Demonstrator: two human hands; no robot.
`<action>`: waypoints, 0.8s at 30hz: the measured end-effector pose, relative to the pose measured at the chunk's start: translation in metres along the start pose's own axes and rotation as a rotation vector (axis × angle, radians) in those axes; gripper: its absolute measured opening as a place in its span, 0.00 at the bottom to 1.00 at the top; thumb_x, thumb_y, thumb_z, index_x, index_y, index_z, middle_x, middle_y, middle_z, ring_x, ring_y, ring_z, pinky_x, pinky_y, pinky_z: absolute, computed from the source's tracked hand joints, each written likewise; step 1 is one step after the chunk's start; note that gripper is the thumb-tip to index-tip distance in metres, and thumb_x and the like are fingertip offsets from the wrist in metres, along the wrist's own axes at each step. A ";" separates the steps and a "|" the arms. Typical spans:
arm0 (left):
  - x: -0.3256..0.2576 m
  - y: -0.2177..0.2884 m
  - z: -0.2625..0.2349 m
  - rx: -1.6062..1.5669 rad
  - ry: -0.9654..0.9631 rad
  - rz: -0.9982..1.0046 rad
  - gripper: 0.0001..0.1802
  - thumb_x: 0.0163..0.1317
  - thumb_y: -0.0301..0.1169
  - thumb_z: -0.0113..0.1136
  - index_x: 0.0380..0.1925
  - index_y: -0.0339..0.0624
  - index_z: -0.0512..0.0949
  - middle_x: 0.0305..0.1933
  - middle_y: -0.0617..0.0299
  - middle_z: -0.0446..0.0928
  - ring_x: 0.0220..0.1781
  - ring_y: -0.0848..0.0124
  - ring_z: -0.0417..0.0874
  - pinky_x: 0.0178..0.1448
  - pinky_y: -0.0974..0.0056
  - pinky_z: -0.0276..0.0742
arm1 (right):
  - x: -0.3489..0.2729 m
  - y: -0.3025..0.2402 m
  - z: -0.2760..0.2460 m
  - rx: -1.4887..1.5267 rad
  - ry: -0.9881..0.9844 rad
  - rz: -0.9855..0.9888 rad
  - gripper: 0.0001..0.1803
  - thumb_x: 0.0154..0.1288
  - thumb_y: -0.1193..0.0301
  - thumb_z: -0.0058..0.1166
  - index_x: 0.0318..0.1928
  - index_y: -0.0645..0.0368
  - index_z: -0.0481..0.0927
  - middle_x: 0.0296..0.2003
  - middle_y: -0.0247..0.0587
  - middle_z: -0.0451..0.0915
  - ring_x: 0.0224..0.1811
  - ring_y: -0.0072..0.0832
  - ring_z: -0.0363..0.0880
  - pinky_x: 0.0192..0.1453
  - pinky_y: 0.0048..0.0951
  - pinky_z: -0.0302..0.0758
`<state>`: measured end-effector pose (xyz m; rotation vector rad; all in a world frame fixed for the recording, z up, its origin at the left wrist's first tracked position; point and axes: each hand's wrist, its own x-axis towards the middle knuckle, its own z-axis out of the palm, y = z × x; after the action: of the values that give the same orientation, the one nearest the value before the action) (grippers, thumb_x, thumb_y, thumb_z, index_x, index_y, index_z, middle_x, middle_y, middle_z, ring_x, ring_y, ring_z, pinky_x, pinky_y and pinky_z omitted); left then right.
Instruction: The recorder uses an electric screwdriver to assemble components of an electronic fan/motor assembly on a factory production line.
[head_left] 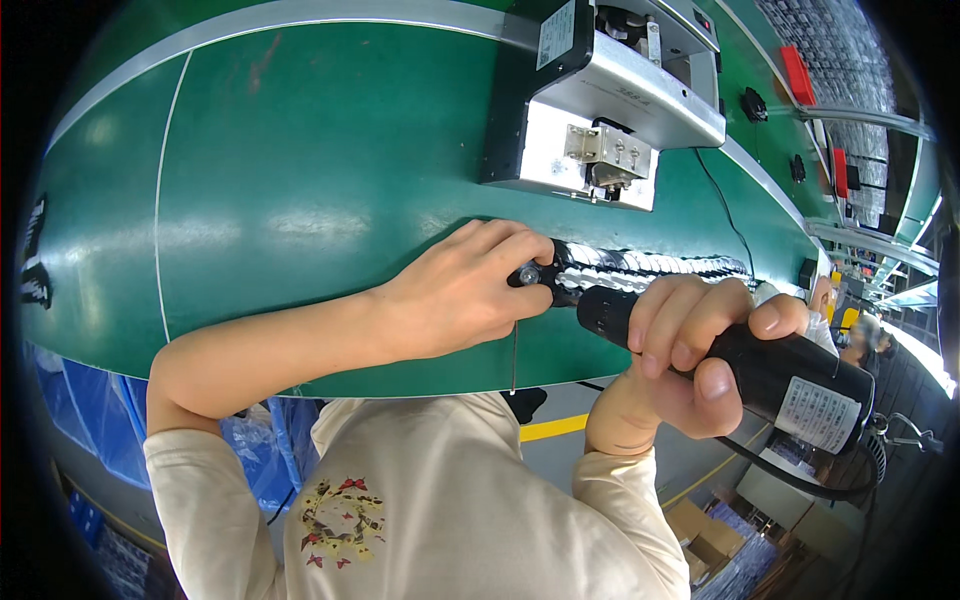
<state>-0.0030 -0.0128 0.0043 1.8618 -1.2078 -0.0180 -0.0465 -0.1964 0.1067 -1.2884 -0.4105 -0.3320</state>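
Observation:
My right hand (690, 340) is wrapped round a black electric screwdriver (775, 385), with a pale label and a cable at its rear end. The screwdriver's nose points left, close beside a small black part (533, 275) with a round metal piece on it. My left hand (480, 280) grips that part between thumb and fingers, pressing it down near the table's front edge. From the part, a long silver-and-black strip-like piece (650, 265) runs off to the right, partly behind my right hand. Whether the screwdriver's tip touches the part, I cannot tell.
A silver and black benchtop machine (610, 110) stands beyond my hands on the green table (300, 180). A thin black cable (725, 200) lies to its right. Red bins (797, 75) are at the far right. Blue plastic bags (85, 410) sit below left, a cardboard box (715, 530) below right.

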 end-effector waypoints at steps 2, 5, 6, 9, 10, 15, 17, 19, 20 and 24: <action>0.000 0.001 0.001 0.003 0.004 0.001 0.15 0.41 0.26 0.69 0.33 0.43 0.79 0.54 0.55 0.70 0.61 0.55 0.73 0.60 0.53 0.73 | -0.002 0.002 0.000 -0.006 0.005 -0.016 0.25 0.60 0.75 0.62 0.54 0.53 0.64 0.23 0.39 0.72 0.19 0.31 0.72 0.26 0.37 0.75; 0.000 0.001 0.000 0.009 0.000 0.000 0.15 0.41 0.26 0.69 0.33 0.43 0.79 0.54 0.55 0.70 0.60 0.55 0.73 0.60 0.53 0.74 | -0.004 0.004 0.005 -0.086 -0.016 -0.028 0.23 0.59 0.76 0.64 0.50 0.54 0.65 0.22 0.38 0.72 0.17 0.30 0.71 0.25 0.36 0.75; -0.001 0.002 0.000 0.011 -0.003 0.000 0.15 0.41 0.25 0.69 0.33 0.43 0.80 0.54 0.55 0.71 0.60 0.55 0.74 0.59 0.53 0.74 | -0.005 0.002 0.008 -0.101 -0.012 -0.022 0.21 0.58 0.78 0.64 0.46 0.56 0.65 0.23 0.39 0.73 0.17 0.29 0.72 0.25 0.36 0.75; -0.002 0.001 -0.002 0.013 0.009 0.016 0.16 0.41 0.25 0.69 0.34 0.42 0.81 0.54 0.55 0.71 0.60 0.55 0.75 0.58 0.54 0.75 | 0.000 0.003 0.002 -0.174 -0.242 -0.085 0.21 0.58 0.78 0.57 0.49 0.56 0.63 0.23 0.39 0.72 0.17 0.26 0.70 0.22 0.34 0.74; -0.001 0.001 -0.003 0.018 0.003 0.022 0.16 0.41 0.25 0.69 0.34 0.42 0.81 0.54 0.55 0.71 0.59 0.55 0.75 0.58 0.54 0.76 | -0.002 0.003 0.003 -0.181 -0.238 -0.077 0.20 0.57 0.79 0.57 0.47 0.55 0.63 0.24 0.39 0.72 0.17 0.26 0.72 0.24 0.34 0.76; -0.001 0.003 -0.006 0.022 -0.009 0.031 0.16 0.42 0.25 0.70 0.35 0.41 0.82 0.54 0.54 0.71 0.58 0.54 0.76 0.57 0.54 0.77 | 0.000 0.006 0.002 -0.169 -0.299 -0.095 0.17 0.55 0.78 0.59 0.41 0.58 0.64 0.22 0.39 0.73 0.17 0.27 0.72 0.24 0.33 0.76; -0.003 0.001 -0.005 -0.011 0.006 0.022 0.16 0.42 0.25 0.70 0.35 0.41 0.83 0.55 0.54 0.71 0.57 0.54 0.77 0.56 0.54 0.77 | -0.006 0.012 0.011 -0.103 -0.144 -0.110 0.13 0.46 0.83 0.59 0.32 0.62 0.68 0.19 0.41 0.74 0.15 0.32 0.73 0.23 0.33 0.76; -0.002 0.002 -0.007 -0.029 0.000 -0.007 0.16 0.42 0.25 0.70 0.35 0.41 0.83 0.55 0.54 0.71 0.55 0.54 0.78 0.55 0.54 0.78 | -0.009 0.009 0.006 -0.083 -0.128 -0.042 0.18 0.49 0.82 0.61 0.39 0.60 0.68 0.22 0.41 0.74 0.20 0.31 0.74 0.28 0.35 0.76; -0.002 0.004 -0.008 -0.031 -0.013 -0.032 0.16 0.42 0.25 0.70 0.36 0.41 0.84 0.56 0.53 0.71 0.53 0.54 0.78 0.54 0.54 0.78 | -0.012 0.006 0.007 -0.052 -0.074 0.010 0.19 0.51 0.82 0.62 0.41 0.59 0.68 0.23 0.40 0.74 0.21 0.31 0.74 0.30 0.35 0.76; 0.000 0.002 -0.007 -0.014 0.008 -0.051 0.16 0.42 0.26 0.71 0.36 0.43 0.84 0.58 0.53 0.71 0.50 0.53 0.79 0.52 0.54 0.78 | 0.000 -0.002 -0.010 0.073 -0.121 -0.032 0.26 0.58 0.75 0.60 0.55 0.56 0.65 0.24 0.36 0.71 0.21 0.27 0.72 0.29 0.33 0.73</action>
<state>-0.0019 -0.0086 0.0098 1.8788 -1.1524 -0.0470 -0.0461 -0.2070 0.1068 -1.2351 -0.5413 -0.2641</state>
